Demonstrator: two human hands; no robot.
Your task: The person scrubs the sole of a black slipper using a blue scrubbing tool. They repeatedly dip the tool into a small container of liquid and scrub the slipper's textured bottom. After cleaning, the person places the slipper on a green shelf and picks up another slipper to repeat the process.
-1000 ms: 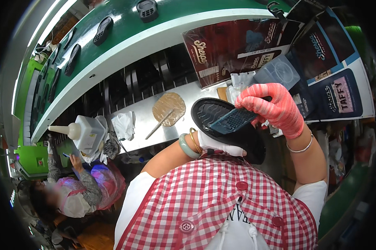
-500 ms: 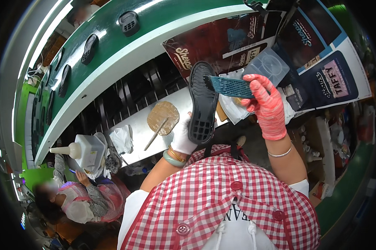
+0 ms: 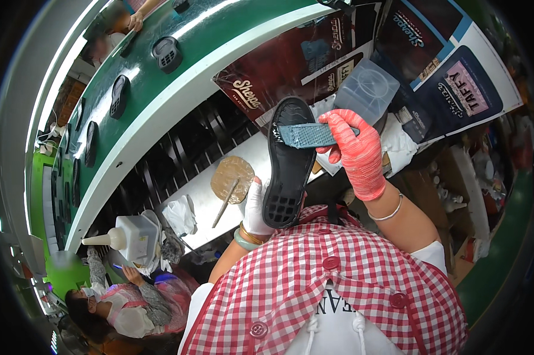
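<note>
Above our red-checked apron (image 3: 332,290), the black shoe sole (image 3: 292,171) is held nearly upright, its gridded end lowest, with our white-gloved left hand (image 3: 257,213) gripping its lower left edge. Our pink-gloved right hand (image 3: 353,154) pinches a blue textured strip (image 3: 308,135), whose far end overlaps the sole's upper part beside some white smears; we cannot quite tell whether it touches there. Left of the sole, a brown disc (image 3: 224,175) and a thin stick (image 3: 224,207) overlap on the pale bench (image 3: 259,155), near a white spouted bottle (image 3: 138,239).
</note>
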